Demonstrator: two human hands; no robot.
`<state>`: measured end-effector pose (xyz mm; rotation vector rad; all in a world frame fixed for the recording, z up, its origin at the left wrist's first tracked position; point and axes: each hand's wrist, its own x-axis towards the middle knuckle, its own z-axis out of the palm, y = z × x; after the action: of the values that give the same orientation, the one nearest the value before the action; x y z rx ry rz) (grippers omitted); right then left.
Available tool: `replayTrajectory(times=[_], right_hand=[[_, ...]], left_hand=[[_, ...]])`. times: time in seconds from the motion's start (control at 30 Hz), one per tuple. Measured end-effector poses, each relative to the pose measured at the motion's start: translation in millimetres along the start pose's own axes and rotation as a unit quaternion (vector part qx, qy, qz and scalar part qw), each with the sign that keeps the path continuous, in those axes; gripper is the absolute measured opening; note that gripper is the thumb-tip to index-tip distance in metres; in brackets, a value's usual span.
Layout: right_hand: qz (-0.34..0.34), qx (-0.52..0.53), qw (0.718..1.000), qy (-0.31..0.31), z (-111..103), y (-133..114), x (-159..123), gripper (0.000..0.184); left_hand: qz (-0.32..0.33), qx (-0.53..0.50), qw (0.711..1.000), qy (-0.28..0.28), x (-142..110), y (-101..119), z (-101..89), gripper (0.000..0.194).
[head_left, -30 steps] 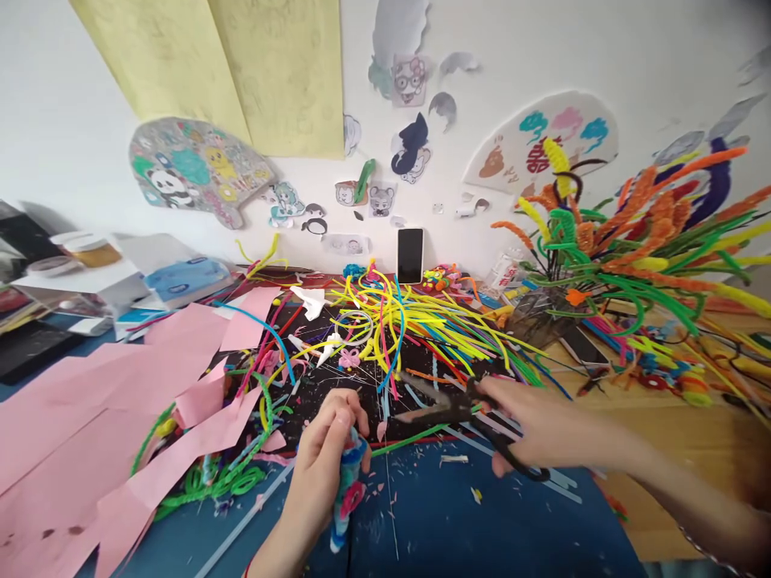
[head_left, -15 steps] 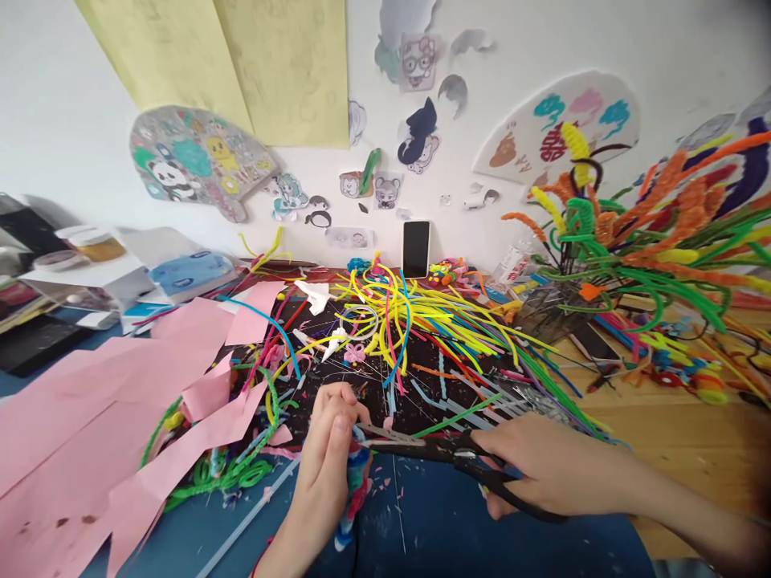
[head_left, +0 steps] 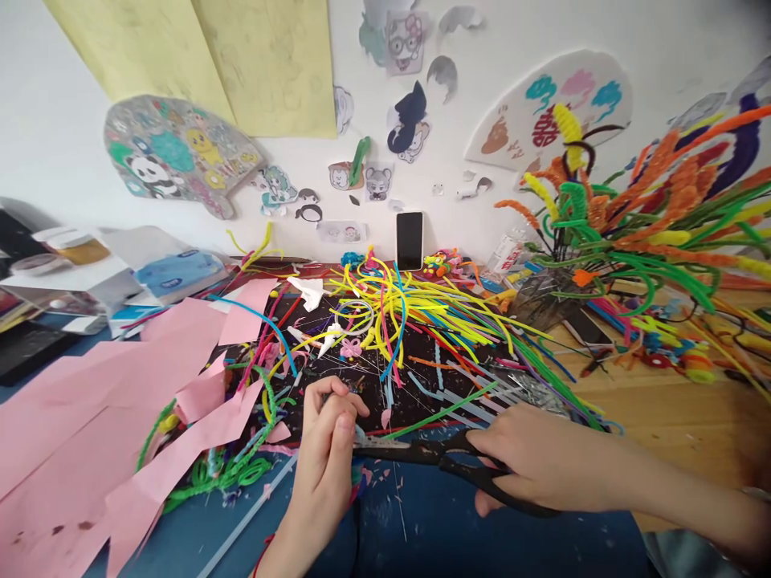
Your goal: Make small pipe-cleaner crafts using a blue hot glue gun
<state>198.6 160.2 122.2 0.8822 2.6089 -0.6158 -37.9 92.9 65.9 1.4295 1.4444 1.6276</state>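
My left hand (head_left: 325,453) is closed around a small blue and pink pipe-cleaner figure (head_left: 360,475), which is mostly hidden behind the fingers. My right hand (head_left: 530,461) grips black-handled scissors (head_left: 434,453). Their blades point left and reach the top of the figure at my left fingertips. Both hands hover low over the blue table surface (head_left: 434,530), just in front of a black mat (head_left: 361,377) strewn with pipe cleaners.
A heap of yellow and mixed pipe cleaners (head_left: 409,313) covers the mat. Pink paper sheets (head_left: 90,401) lie at the left. A phone (head_left: 409,241) leans on the wall. A vase of orange and green pipe-cleaner stems (head_left: 632,233) stands at the right on a wooden top.
My right hand swung the scissors from the right down and left until the blades met the figure. My left hand kept hold of the figure and lowered slightly.
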Motion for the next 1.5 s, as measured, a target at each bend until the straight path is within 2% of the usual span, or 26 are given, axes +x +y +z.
replayTrajectory(times=[0.17, 0.27, 0.4, 0.5, 0.57, 0.63, 0.67, 0.77, 0.83, 0.9, 1.0, 1.07, 1.13, 1.2, 1.27, 1.3, 1.4, 1.47, 1.5], right_hand=[[-0.020, -0.019, 1.000, -0.012, 3, -3, 1, 0.020], [0.008, 0.020, 1.000, -0.003, 6, 6, -4, 0.019], [0.077, 0.066, 0.994, 0.042, 13, 21, -12, 0.033], [0.091, 0.178, 0.975, 0.101, 15, 15, -5, 0.026], [0.063, 0.283, 0.942, 0.171, 17, 1, 7, 0.021], [-0.012, 0.370, 0.899, 0.236, 20, -17, 22, 0.020], [-0.053, 0.418, 0.869, 0.259, 22, -25, 29, 0.025], [-0.112, 0.590, 0.762, 0.242, 28, -44, 48, 0.032], [-0.112, 0.654, 0.713, 0.226, 32, -50, 56, 0.035], [-0.105, 0.678, 0.694, 0.216, 36, -52, 60, 0.039], [-0.109, 0.684, 0.685, 0.225, 37, -53, 60, 0.039], [-0.100, 0.671, 0.691, 0.247, 33, -47, 58, 0.037], [-0.055, 0.625, 0.726, 0.280, 27, -31, 56, 0.035], [0.028, 0.515, 0.798, 0.312, 20, -5, 55, 0.030], [0.120, 0.315, 0.896, 0.290, 14, 29, 54, 0.016], [0.141, 0.277, 0.911, 0.270, 12, 47, 53, 0.015], [0.193, 0.203, 0.926, 0.254, 9, 94, 50, 0.012], [0.224, 0.158, 0.926, 0.260, 8, 116, 49, 0.015], [0.235, 0.140, 0.924, 0.266, 7, 124, 48, 0.020]], left_hand=[[0.024, 0.009, 1.000, 0.006, 0, 1, -1.7, 0.032], [0.008, 0.000, 1.000, 0.020, -1, 1, -3.4, 0.033], [0.003, -0.041, 0.997, 0.072, -3, 0, -3.7, 0.035], [-0.013, -0.101, 0.993, 0.057, -9, -2, 2.2, 0.037], [-0.041, -0.131, 0.990, 0.013, -14, -1, 8.4, 0.041], [-0.056, -0.123, 0.990, -0.028, -18, 2, 13.5, 0.044], [-0.056, -0.109, 0.991, -0.053, -19, 4, 14.8, 0.044], [-0.061, -0.069, 0.986, -0.140, -21, 10, 14.2, 0.043], [-0.070, -0.070, 0.980, -0.171, -21, 13, 12.5, 0.042], [-0.069, -0.070, 0.980, -0.170, -20, 14, 12.9, 0.040], [-0.046, -0.069, 0.987, -0.141, -22, 10, 18.5, 0.040], [-0.052, -0.093, 0.987, -0.117, -23, 4, 22.7, 0.042], [-0.069, -0.136, 0.983, -0.101, -23, -1, 24.3, 0.038], [-0.097, -0.200, 0.972, -0.077, -21, -4, 22.2, 0.029], [-0.146, -0.293, 0.943, -0.059, -17, -2, 17.7, 0.021], [-0.178, -0.345, 0.920, -0.054, -14, 0, 15.3, 0.020], [-0.277, -0.465, 0.840, -0.033, -8, 5, 10.4, 0.024], [-0.322, -0.489, 0.811, -0.004, -7, 6, 10.1, 0.029], [-0.332, -0.487, 0.808, 0.012, -7, 5, 10.8, 0.030]])
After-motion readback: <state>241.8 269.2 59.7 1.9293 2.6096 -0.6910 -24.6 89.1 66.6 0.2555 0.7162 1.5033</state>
